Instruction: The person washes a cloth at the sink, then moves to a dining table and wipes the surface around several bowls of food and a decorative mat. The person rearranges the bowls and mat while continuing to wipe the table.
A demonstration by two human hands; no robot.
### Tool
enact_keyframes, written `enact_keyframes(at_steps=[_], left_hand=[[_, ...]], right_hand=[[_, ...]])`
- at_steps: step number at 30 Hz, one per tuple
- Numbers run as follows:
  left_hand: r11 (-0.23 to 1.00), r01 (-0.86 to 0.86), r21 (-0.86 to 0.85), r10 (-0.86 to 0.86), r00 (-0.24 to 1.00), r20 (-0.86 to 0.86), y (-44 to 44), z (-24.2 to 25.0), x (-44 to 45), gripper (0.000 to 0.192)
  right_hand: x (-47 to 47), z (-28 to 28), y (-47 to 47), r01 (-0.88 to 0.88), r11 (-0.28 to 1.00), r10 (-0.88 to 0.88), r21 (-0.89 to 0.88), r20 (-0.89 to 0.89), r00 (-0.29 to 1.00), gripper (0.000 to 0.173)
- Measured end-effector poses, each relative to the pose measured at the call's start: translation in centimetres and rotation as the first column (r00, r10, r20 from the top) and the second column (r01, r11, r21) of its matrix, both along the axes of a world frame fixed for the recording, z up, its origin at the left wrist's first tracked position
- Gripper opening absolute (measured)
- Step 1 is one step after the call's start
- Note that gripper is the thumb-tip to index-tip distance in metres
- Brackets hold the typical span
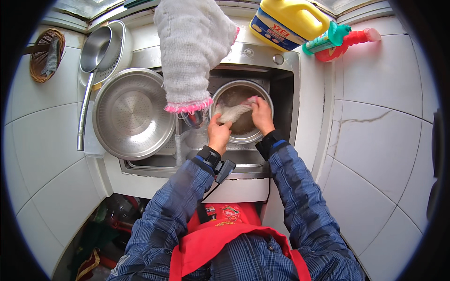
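A wet, off-white cloth (pixel 235 113) with a pink edge is stretched between my two hands over a round metal basin (pixel 242 141). My left hand (pixel 218 131) grips its near left end at the basin's rim. The far right end, where the pink trim shows, is in my right hand (pixel 262 115). Murky brownish water (pixel 246 127) stands in the basin, and the cloth's lower part seems to touch it. The basin sits inside a stainless steel sink (pixel 284 116).
A white cloth with pink trim (pixel 193 52) hangs over the faucet (pixel 192 118). Left are a large metal colander (pixel 133 112) and a long-handled saucepan (pixel 96 49). A yellow detergent jug (pixel 288 24), a green bottle (pixel 321 43) and a red bottle (pixel 351 38) stand behind right.
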State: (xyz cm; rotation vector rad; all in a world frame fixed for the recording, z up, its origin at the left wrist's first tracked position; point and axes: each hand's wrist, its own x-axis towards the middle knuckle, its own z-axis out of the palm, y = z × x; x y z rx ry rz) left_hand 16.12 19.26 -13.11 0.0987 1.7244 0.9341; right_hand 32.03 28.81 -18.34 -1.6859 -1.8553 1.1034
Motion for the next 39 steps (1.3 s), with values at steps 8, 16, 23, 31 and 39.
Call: enact_keyframes(at_steps=[8, 16, 23, 31, 39], left_hand=[[0.941, 0.286, 0.180, -0.266, 0.955, -0.130, 1.2, -1.3, -2.2, 0.054], [0.451, 0.877, 0.165, -0.585, 0.430, -0.688, 4.2, 3.8, -4.2, 0.025], [0.484, 0.871, 0.085, -0.431, 0.322, -0.843, 4.6, 7.4, -4.8, 0.019], [0.797, 0.462, 0.389, -0.423, 0.887, -0.187, 2.2, 5.6, 0.5, 0.021], [0.856, 0.517, 0.023, -0.484, 0.816, -0.315, -0.5, 0.6, -1.0, 0.063]], right_hand=[[-2.0, -1.0, -0.3, -0.019, 0.909, -0.179, -0.417, -0.431, 0.884, 0.021], [0.9, 14.6, -0.7, -0.224, 0.965, 0.070, -0.139, -0.684, 0.726, 0.019], [2.1, 12.7, -0.7, 0.105, 0.971, -0.161, -0.214, -0.265, 0.951, 0.022], [1.9, 8.2, -0.7, 0.059, 0.663, -0.612, -0.746, -0.495, 0.617, 0.022], [-2.0, -4.0, -1.3, -0.521, 0.845, 0.533, -0.119, 0.119, 0.838, 0.021]])
